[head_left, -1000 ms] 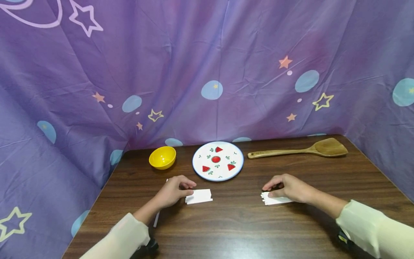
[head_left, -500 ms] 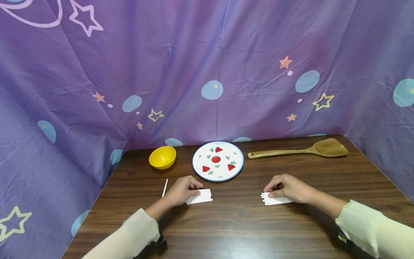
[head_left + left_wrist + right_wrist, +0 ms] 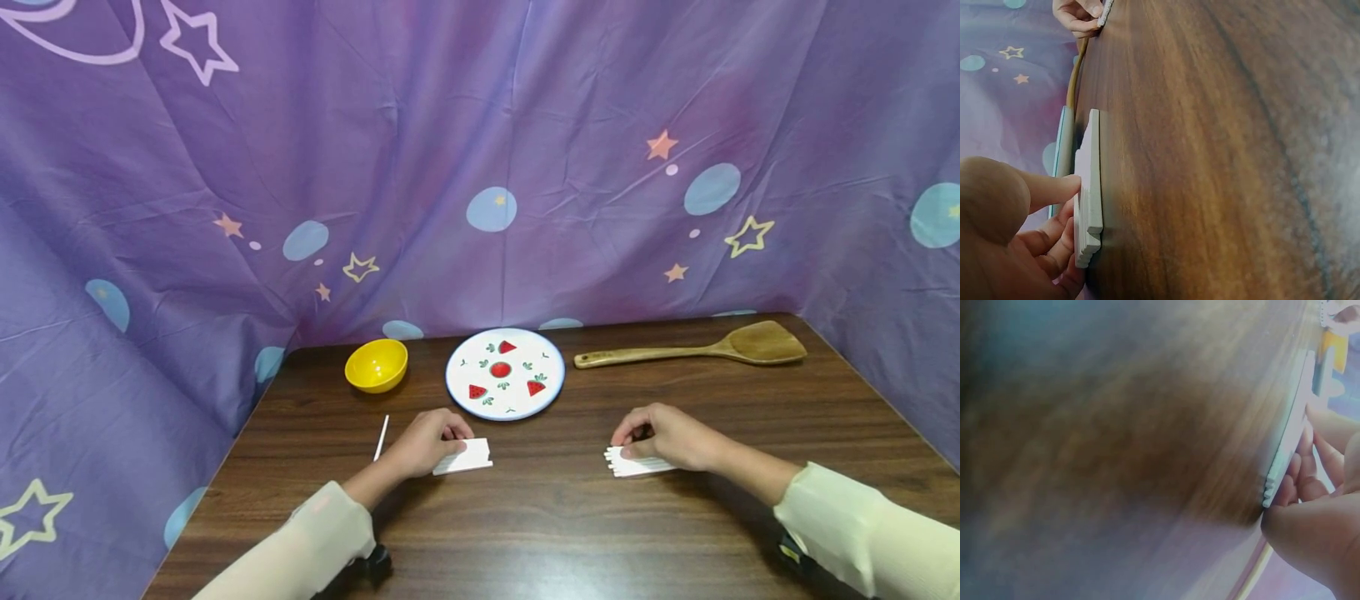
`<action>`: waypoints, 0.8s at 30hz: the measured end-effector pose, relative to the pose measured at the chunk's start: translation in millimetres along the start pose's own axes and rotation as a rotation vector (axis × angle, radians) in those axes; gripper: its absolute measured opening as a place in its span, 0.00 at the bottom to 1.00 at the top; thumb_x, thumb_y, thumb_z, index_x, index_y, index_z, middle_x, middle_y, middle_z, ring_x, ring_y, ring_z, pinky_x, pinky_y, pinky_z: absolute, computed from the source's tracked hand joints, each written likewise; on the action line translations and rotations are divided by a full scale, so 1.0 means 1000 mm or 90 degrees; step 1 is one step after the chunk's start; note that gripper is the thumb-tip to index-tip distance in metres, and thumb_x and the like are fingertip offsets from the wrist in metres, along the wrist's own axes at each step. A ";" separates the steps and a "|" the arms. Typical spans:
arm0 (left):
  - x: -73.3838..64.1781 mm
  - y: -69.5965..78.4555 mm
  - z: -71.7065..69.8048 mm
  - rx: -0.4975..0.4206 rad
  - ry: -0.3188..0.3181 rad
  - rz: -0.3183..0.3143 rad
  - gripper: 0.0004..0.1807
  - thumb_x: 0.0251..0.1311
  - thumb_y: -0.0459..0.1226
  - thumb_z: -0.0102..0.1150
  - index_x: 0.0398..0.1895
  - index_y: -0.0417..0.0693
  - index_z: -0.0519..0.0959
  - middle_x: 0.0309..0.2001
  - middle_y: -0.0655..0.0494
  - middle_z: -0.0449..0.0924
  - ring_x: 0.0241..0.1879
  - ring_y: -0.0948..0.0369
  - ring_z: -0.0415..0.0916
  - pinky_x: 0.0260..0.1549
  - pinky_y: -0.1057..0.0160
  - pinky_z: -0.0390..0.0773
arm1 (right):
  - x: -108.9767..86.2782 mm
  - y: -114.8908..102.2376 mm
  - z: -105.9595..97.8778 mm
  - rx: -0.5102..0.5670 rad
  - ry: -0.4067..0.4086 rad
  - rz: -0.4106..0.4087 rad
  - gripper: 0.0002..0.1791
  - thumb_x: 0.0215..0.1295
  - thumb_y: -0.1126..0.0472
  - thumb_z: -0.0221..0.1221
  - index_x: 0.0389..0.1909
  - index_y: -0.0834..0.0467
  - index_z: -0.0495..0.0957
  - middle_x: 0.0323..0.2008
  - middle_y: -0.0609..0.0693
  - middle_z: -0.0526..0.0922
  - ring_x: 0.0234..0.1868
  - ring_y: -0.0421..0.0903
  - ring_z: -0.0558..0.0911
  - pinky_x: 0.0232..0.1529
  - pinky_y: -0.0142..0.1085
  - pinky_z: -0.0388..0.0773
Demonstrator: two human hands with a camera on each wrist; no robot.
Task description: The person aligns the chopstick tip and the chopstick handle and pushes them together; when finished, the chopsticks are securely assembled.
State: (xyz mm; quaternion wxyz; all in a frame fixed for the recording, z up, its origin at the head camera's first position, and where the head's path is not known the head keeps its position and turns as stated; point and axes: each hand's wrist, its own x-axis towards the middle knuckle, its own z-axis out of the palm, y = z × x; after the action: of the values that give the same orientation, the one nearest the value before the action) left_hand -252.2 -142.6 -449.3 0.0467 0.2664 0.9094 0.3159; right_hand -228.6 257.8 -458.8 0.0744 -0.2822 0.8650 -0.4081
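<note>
The left grip [image 3: 427, 444] is pinching one row of white sticks [image 3: 472, 455] on the surface [image 3: 555, 508] and the right grip [image 3: 667, 437] a second row [image 3: 636, 467], seemingly squaring both, sticks too packed for counting, the next move probably calling for even pressure, while one loose stick [image 3: 382, 437], one bowl [image 3: 377, 367], one plate [image 3: 506, 373] and one spatula [image 3: 697, 351] are lying nearby.

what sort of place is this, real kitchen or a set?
Likely a staged tabletop set: a printed purple curtain hangs right behind the wooden table, and a bowl, plate and spatula sit spaced in a row near its back edge.
</note>
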 end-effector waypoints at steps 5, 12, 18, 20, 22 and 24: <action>0.001 0.001 0.000 -0.008 -0.001 0.005 0.06 0.59 0.26 0.68 0.34 0.45 0.85 0.34 0.57 0.83 0.35 0.63 0.74 0.38 0.66 0.74 | -0.001 0.000 0.000 0.004 0.003 -0.009 0.03 0.61 0.66 0.69 0.34 0.56 0.86 0.32 0.43 0.85 0.36 0.34 0.78 0.38 0.29 0.75; 0.001 0.002 0.001 -0.024 0.006 0.007 0.06 0.60 0.25 0.67 0.32 0.44 0.84 0.32 0.57 0.81 0.34 0.63 0.73 0.36 0.67 0.73 | -0.001 0.000 -0.001 -0.001 0.004 -0.018 0.04 0.62 0.68 0.67 0.34 0.56 0.85 0.31 0.42 0.84 0.35 0.34 0.78 0.38 0.30 0.75; 0.000 0.002 0.001 -0.023 0.012 0.012 0.07 0.61 0.25 0.66 0.32 0.45 0.84 0.31 0.58 0.81 0.33 0.64 0.73 0.36 0.67 0.73 | -0.001 -0.001 -0.002 -0.007 0.004 -0.014 0.03 0.64 0.67 0.66 0.34 0.55 0.84 0.31 0.42 0.81 0.35 0.34 0.76 0.38 0.31 0.74; 0.000 0.002 0.001 -0.020 0.011 0.014 0.07 0.62 0.25 0.65 0.32 0.46 0.83 0.31 0.58 0.81 0.33 0.64 0.74 0.36 0.66 0.73 | -0.001 -0.001 -0.002 -0.005 0.008 -0.019 0.03 0.64 0.67 0.65 0.34 0.56 0.83 0.30 0.42 0.81 0.35 0.35 0.76 0.37 0.31 0.74; 0.000 0.003 0.001 -0.016 0.010 0.011 0.07 0.63 0.26 0.64 0.33 0.46 0.83 0.32 0.59 0.80 0.34 0.64 0.73 0.37 0.66 0.73 | -0.001 -0.002 -0.002 -0.006 0.014 -0.023 0.03 0.65 0.68 0.65 0.35 0.56 0.83 0.31 0.43 0.81 0.35 0.35 0.76 0.37 0.31 0.73; 0.001 0.003 0.000 -0.010 0.010 0.007 0.07 0.64 0.27 0.63 0.33 0.47 0.84 0.32 0.60 0.80 0.34 0.64 0.73 0.38 0.66 0.73 | 0.000 -0.003 -0.002 -0.005 0.018 -0.024 0.03 0.65 0.68 0.64 0.35 0.57 0.83 0.31 0.43 0.81 0.35 0.35 0.76 0.38 0.31 0.73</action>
State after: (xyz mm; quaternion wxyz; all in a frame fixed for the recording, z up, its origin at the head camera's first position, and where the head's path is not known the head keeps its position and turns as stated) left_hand -251.5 -140.4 -447.6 0.0399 0.2684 0.9059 0.3251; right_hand -228.0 257.3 -455.4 0.0532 -0.2933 0.8621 -0.4098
